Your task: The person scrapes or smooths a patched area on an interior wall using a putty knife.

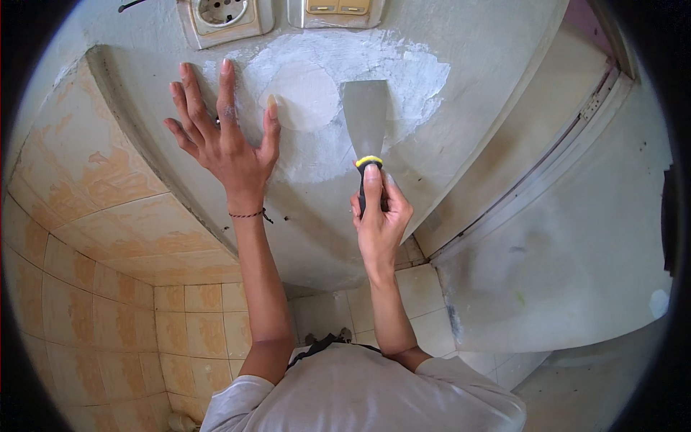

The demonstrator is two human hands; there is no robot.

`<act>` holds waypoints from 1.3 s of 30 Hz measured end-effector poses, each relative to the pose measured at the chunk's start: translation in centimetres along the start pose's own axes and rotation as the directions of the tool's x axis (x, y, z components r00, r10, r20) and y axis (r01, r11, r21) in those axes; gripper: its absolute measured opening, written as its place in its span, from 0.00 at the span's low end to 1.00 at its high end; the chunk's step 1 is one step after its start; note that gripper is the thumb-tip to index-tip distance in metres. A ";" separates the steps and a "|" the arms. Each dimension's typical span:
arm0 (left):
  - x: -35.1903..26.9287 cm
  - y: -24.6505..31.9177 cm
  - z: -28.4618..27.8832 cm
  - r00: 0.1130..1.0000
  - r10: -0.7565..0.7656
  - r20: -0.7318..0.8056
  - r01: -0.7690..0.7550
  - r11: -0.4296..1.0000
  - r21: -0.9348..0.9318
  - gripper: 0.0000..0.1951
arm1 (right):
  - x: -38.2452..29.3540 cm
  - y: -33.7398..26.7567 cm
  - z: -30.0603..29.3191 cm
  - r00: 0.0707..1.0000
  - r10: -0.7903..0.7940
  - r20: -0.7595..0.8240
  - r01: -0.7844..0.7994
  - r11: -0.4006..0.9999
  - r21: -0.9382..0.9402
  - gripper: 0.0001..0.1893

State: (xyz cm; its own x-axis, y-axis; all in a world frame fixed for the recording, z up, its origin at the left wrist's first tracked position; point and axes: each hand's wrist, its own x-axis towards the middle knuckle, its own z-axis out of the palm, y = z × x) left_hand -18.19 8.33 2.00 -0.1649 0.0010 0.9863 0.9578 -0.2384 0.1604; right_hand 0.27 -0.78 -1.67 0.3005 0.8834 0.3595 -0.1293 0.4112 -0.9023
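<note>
My right hand grips the dark handle of a putty knife, its wide metal blade pointing up the wall. The blade lies over a rough patch of white filler on the grey wall. Within that patch sits a smooth, pale round disc or cover, left of the blade. My left hand is spread with its fingers apart at the patch's left side. Its thumb tip overlaps the disc's left edge, and white residue marks the index finger. Whether the blade presses on the wall I cannot tell.
A wall socket and a double switch sit just above the filler. Orange-patterned tiles cover the wall at left. At right are a door frame and a grey panel. Floor tiles show below.
</note>
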 end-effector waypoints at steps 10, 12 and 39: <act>-0.1 0.0 0.1 1.000 -0.001 -0.012 0.001 1.000 -0.001 0.35 | -1.4 0.5 0.1 0.999 0.017 -0.032 -0.016 1.000 0.006 0.16; -0.3 0.0 0.1 1.000 0.002 -0.008 -0.002 1.000 -0.002 0.34 | -1.4 0.9 -0.3 0.999 0.035 -0.030 -0.035 0.999 0.001 0.16; -0.2 0.0 0.3 1.000 0.004 -0.025 -0.004 1.000 -0.007 0.35 | -1.3 0.5 0.1 0.999 0.044 -0.029 -0.043 0.999 0.025 0.15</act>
State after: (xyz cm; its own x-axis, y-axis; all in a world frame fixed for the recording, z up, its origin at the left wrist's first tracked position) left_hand -18.13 8.60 1.80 -0.1671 -0.0245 0.9856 0.9567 -0.2455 0.1561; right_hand -0.26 -1.69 -2.52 0.3217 0.8937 0.3129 -0.1658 0.3785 -0.9106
